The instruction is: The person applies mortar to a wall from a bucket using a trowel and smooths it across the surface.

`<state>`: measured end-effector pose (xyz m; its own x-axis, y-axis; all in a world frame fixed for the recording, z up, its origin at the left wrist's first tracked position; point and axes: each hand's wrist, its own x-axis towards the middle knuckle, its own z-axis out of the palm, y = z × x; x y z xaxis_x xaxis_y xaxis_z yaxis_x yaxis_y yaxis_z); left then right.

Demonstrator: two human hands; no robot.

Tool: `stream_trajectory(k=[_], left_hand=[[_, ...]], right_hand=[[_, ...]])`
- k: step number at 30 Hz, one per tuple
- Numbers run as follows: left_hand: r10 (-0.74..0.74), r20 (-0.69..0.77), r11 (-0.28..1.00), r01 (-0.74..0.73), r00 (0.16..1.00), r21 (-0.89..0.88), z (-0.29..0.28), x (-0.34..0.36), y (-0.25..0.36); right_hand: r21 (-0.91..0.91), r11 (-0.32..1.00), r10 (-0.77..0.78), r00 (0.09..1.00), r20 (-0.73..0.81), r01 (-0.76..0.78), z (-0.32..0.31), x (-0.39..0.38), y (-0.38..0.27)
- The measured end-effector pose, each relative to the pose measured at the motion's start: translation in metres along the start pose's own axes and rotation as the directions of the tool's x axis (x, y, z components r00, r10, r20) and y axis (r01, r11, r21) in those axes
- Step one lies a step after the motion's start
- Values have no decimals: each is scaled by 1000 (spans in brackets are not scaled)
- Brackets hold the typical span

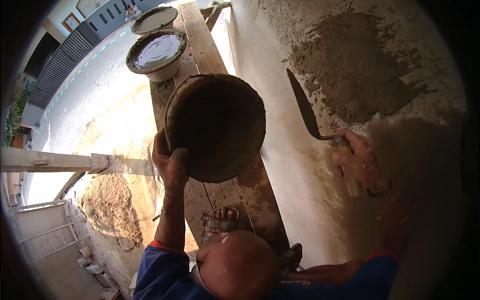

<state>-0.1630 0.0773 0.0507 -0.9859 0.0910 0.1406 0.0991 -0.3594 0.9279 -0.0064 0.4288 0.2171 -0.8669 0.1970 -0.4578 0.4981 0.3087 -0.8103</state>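
Note:
My left hand (172, 165) is closed on the left rim of a dark, mortar-crusted bucket (250, 117). The bucket's mouth is tipped up toward me above the planks, and its inside is too dark to make out any contents. In my right hand (359, 159) is a pointed trowel (305, 107), gripped by its handle. Its blade points up and to the left, between the bucket and the wall (270, 65). A rough patch of wet mortar (355, 65) spreads over the wall above my right hand.
Wooden planks (202, 42) run away from me beneath my sandalled foot (222, 217). At their far end stand a bucket of liquid (165, 73) and another filled bucket (175, 17). A timber beam (50, 161) juts in at left, above a sand heap (112, 207). A ladder (50, 242) lies lower left.

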Motion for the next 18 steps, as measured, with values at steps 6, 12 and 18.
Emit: stream_trajectory(k=[6, 12, 18], left_hand=[[13, 6, 997, -14, 1000, 75, 14, 3, 12], [64, -2, 934, -59, 998, 353, 49, 5, 33], [360, 351, 733, -495, 864, 467, 40, 11, 21]], right_hand=[[-654, 588, -462, 861, 211, 476, 63, 39, -14], [-980, -136, -658, 726, 201, 148, 88, 77, -39], [-995, -60, -515, 851, 102, 84, 142, 116, -21]])
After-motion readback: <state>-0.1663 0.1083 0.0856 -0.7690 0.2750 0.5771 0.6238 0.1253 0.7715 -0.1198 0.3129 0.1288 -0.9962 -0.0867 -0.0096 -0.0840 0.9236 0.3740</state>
